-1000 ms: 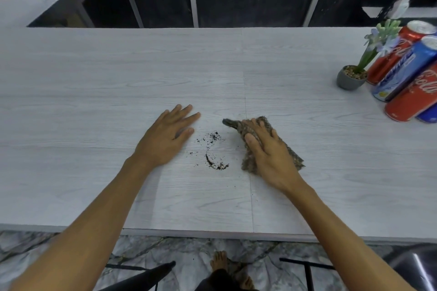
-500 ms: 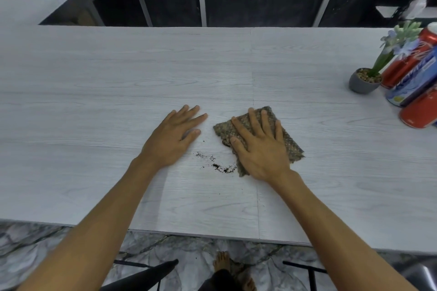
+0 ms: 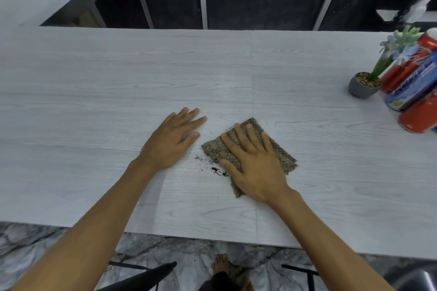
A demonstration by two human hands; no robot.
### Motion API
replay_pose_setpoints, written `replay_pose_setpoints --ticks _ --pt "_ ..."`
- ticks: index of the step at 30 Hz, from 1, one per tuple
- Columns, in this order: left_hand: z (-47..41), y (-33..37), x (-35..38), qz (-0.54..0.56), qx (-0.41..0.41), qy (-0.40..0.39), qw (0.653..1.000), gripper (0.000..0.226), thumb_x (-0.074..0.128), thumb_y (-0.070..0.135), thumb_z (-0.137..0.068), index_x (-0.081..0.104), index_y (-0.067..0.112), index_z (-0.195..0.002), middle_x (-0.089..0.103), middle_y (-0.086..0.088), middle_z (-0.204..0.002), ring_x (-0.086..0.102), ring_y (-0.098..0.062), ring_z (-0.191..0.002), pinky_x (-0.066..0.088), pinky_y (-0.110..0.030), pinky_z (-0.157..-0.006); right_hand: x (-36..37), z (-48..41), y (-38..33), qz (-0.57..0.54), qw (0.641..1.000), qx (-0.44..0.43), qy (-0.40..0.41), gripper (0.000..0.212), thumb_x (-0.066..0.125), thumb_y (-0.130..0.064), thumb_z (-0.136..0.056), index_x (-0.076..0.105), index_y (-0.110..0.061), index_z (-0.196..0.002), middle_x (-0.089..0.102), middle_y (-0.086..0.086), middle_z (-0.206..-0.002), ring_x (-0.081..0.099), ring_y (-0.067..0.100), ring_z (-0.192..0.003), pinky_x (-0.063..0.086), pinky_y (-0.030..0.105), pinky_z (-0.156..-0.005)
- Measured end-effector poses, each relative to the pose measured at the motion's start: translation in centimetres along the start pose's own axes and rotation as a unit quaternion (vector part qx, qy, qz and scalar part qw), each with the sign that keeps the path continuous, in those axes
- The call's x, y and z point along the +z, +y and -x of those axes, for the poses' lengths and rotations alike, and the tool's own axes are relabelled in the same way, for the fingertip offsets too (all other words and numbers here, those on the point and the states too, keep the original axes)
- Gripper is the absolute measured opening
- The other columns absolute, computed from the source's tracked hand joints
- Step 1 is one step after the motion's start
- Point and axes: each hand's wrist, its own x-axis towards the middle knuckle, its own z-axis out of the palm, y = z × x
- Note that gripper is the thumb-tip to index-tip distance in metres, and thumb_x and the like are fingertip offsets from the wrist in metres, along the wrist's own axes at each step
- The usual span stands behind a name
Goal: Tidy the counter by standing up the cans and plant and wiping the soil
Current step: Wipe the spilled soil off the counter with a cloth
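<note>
Left hand [image 3: 169,143]: flat on the desk [image 3: 94,92], fingers straight, holding nothing.
Right hand [image 3: 254,164]: fingers spread, pressing the cloth [image 3: 280,151] flat on the desk.
Soil [image 3: 214,169]: small dark specks between the hands, touching the cloth's left edge.
Plant [image 3: 365,84]: upright in its grey pot, far right.
Cans [image 3: 416,78]: upright just beside the plant.
</note>
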Motion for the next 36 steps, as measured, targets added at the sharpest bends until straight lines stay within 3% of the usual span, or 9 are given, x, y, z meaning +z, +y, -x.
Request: replay_pose_setpoints --ticks 4,8,11,16,19,24,31,36 --pt "0.1 0.1 0.0 -0.004 -0.005 -0.001 1.000 0.044 0.036 0.043 -0.102 0.033 0.041 -0.146 0.018 0.020 -0.157 0.002 0.004 -0.145 0.003 -0.030 -0.121 -0.6 0.6 1.6 -0.123 0.990 0.006 0.067 0.053 0.028 -0.049 -0.098 0.039 -0.026 -0.144 0.031 -0.002 -0.154 0.018 0.012 -0.146 0.005 0.029 -0.120" --pt "-0.1 0.3 0.0 -0.009 -0.008 0.002 1.000 0.044 0.036 0.043 -0.102 0.034 0.041 -0.145 0.018 0.020 -0.157 0.003 0.004 -0.145 0.003 -0.030 -0.121 -1.9 -1.6 2.8 -0.233 0.963 0.100 0.087 0.048 0.035 -0.039 -0.101 0.036 -0.024 -0.146 0.031 0.000 -0.154 0.018 0.012 -0.145 0.006 0.029 -0.119" --pt "0.0 0.1 -0.1 -0.007 -0.007 0.001 1.000 0.044 0.037 0.042 -0.102 0.034 0.040 -0.146 0.018 0.019 -0.157 0.003 0.003 -0.146 0.003 -0.031 -0.121 -1.6 -3.8 2.7 -0.169 0.980 0.099 0.033 0.051 0.027 -0.047 -0.101 0.030 -0.028 -0.148 0.021 0.001 -0.158 0.007 0.016 -0.148 -0.003 0.035 -0.119" --pt "-0.2 0.2 -0.1 -0.013 -0.001 -0.001 1.000 0.045 0.034 0.044 -0.102 0.033 0.040 -0.146 0.017 0.019 -0.158 0.002 0.002 -0.146 0.003 -0.031 -0.121 -0.2 -3.9 0.2 -0.015 1.000 0.004 -0.014 0.063 0.006 -0.061 -0.092 0.015 -0.038 -0.150 -0.002 -0.003 -0.160 -0.010 0.019 -0.147 -0.013 0.041 -0.118" --pt "0.0 0.1 0.0 -0.010 -0.003 -0.004 1.000 0.045 0.035 0.042 -0.102 0.032 0.040 -0.146 0.017 0.020 -0.157 0.001 0.003 -0.145 0.002 -0.031 -0.121 -0.5 -2.2 1.7 -0.008 0.999 -0.022 -0.027 0.062 0.005 -0.063 -0.091 0.013 -0.043 -0.149 -0.005 -0.009 -0.159 -0.012 0.013 -0.147 -0.012 0.039 -0.118" --pt "0.0 0.1 -0.1 -0.016 -0.001 -0.004 1.000 0.044 0.035 0.041 -0.103 0.031 0.040 -0.147 0.016 0.019 -0.158 0.001 0.002 -0.146 0.003 -0.033 -0.121 -0.9 -4.1 3.5 0.023 0.998 0.055 -0.018 0.058 0.009 -0.060 -0.094 0.009 -0.045 -0.149 -0.006 -0.006 -0.160 -0.013 0.015 -0.147 -0.012 0.040 -0.118" --pt "0.0 0.2 -0.2 -0.011 0.002 -0.007 1.000 0.047 0.030 0.045 -0.100 0.032 0.039 -0.147 0.017 0.018 -0.158 0.001 0.001 -0.146 0.001 -0.031 -0.121 -0.5 -2.7 2.0 0.013 0.999 -0.033 -0.034 0.054 0.010 -0.059 -0.097 0.009 -0.044 -0.149 -0.007 -0.008 -0.160 -0.013 0.013 -0.146 -0.014 0.036 -0.117" --pt "-0.1 0.1 -0.2 0.001 -0.004 -0.005 1.000 0.044 0.037 0.040 -0.103 0.033 0.039 -0.146 0.017 0.019 -0.158 0.001 0.002 -0.146 0.001 -0.031 -0.121 -0.8 -4.5 3.4 0.012 0.999 0.035 -0.019 0.060 0.006 -0.062 -0.092 0.010 -0.045 -0.149 -0.003 -0.007 -0.160 -0.011 0.015 -0.147 -0.012 0.037 -0.117"
